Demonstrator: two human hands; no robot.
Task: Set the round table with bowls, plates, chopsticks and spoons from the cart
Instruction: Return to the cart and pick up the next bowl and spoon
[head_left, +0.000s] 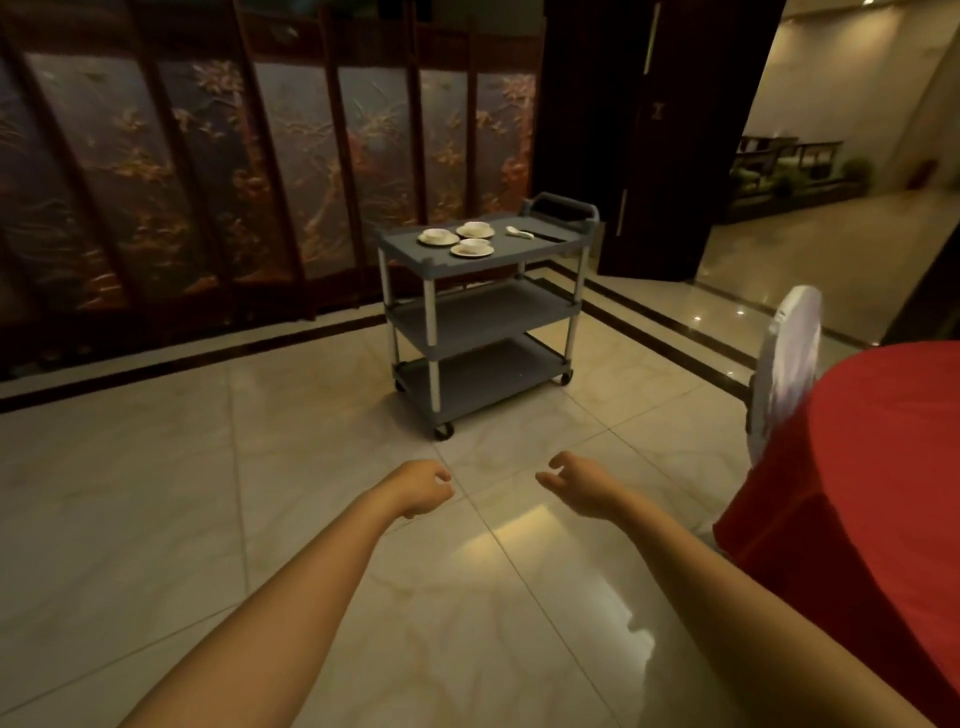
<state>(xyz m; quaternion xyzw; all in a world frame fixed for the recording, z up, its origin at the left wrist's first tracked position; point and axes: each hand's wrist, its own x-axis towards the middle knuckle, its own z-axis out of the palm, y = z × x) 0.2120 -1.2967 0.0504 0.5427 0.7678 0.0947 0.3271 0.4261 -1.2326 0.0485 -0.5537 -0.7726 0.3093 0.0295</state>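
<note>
A grey three-shelf cart (483, 317) stands ahead on the tiled floor. Its top shelf carries three white bowls on plates (472, 248), white spoons (519, 233) and dark chopsticks (543, 236). The round table with a red cloth (872, 467) fills the right edge. My left hand (423, 488) and my right hand (582, 486) reach forward over the floor, well short of the cart. Both hold nothing, their fingers loosely curled.
A white chair back (784, 364) stands against the table's far side. A carved folding screen (234, 182) runs along the left behind the cart. A dark door (639, 140) stands behind the cart; an opening to a hallway (831, 218) lies to its right.
</note>
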